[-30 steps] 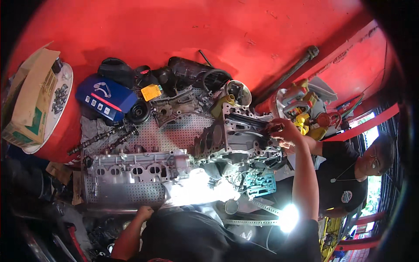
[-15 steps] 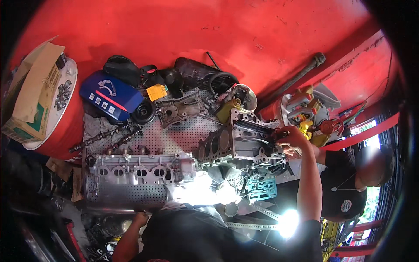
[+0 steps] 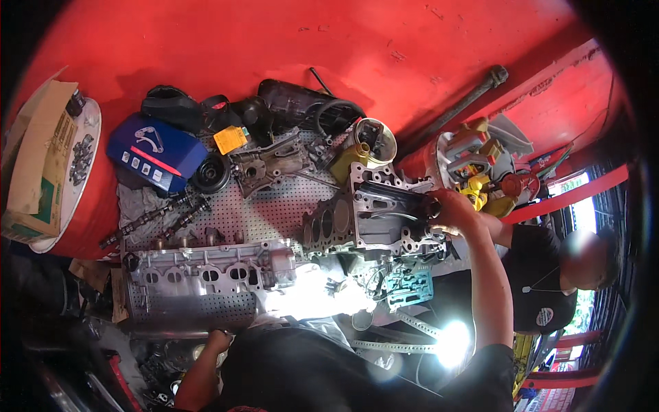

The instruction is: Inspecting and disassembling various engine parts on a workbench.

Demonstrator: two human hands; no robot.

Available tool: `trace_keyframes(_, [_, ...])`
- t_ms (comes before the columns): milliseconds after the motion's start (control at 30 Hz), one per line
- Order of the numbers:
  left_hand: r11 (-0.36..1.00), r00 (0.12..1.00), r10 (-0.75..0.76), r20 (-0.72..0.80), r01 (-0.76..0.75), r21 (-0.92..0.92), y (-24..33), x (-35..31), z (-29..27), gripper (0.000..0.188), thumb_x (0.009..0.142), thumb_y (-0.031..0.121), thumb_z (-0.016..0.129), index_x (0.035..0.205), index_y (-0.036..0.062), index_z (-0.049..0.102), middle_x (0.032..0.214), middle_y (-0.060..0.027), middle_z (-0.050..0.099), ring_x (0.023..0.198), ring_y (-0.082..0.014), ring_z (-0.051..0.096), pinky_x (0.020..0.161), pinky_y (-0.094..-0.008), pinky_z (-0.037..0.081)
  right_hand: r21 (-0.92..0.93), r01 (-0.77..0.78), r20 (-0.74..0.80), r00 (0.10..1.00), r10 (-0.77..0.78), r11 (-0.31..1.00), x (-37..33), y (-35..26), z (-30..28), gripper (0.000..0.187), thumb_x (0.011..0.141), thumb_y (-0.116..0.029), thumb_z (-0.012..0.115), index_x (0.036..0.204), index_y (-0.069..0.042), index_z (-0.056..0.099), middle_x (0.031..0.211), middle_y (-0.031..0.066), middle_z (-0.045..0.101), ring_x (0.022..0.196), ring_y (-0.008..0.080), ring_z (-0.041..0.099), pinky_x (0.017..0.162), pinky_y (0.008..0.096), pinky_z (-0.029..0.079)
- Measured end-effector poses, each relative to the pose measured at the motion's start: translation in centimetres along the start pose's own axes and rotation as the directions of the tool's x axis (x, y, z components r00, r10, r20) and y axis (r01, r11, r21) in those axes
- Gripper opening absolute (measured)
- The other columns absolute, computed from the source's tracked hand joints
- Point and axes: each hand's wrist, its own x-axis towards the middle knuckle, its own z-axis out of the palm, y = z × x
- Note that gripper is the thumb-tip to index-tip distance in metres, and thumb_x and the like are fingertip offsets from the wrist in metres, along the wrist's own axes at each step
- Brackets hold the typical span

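Note:
An engine block [image 3: 388, 213] lies on its side on the perforated metal bench, cylinder bores facing left. At its right end is my right hand [image 3: 454, 211], fingers curled around a dark part I cannot make out. A co-worker's arm [image 3: 498, 230] reaches in from the right behind my forearm; its hand is hidden. A cylinder head [image 3: 206, 271] with oval ports lies left of the block, along the near side of the bench. Below the bench's front edge, my left hand [image 3: 220, 340] is closed, and what it grips is too small to name.
Two camshafts [image 3: 147, 220], a pulley [image 3: 211, 173], a blue box [image 3: 154, 152] and a metal cover [image 3: 271, 163] lie farther back. Left stands a red drum with a cardboard box [image 3: 38, 165]. A bucket [image 3: 377, 141] and yellow bottles stand behind the block. A bright lamp [image 3: 453, 345] shines low right.
The whole view has shifted slightly, so the bench and parts sit farther left. My right hand remains at the block's right end, its fingers slightly repositioned. My left hand stays closed.

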Motion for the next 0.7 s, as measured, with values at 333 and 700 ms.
trace_keyframes(333, [0.983,0.994,0.053,0.101,-0.069,0.171,-0.6,-0.9,-0.3,0.032,0.086,0.027,0.067,0.105,0.0025,0.076,0.118,-0.0234,0.07,0.113,-0.0401,0.066,0.101,-0.0463,0.051,0.1,-0.025,0.092,0.996,0.015,0.995,-0.2,-0.3,-1.1,0.073,0.061,-0.031,0.09,0.127,-0.01,0.068,0.116,0.0136,0.073,0.109,0.0325,0.069,0.098,0.0399,0.053])
trace_keyframes(700, [0.999,0.998,0.0,0.065,0.003,-0.04,-0.3,0.7,-1.0,0.038,0.087,0.024,0.07,0.119,0.0042,0.071,0.122,-0.0232,0.069,0.115,-0.0384,0.066,0.097,-0.0456,0.052,0.396,-0.289,-0.399,0.801,0.447,0.872,-11.4,-10.0,0.2,0.037,0.094,-0.024,0.067,0.129,-0.011,0.067,0.098,0.0224,0.073,0.093,0.041,0.071,0.084,0.0488,0.055])
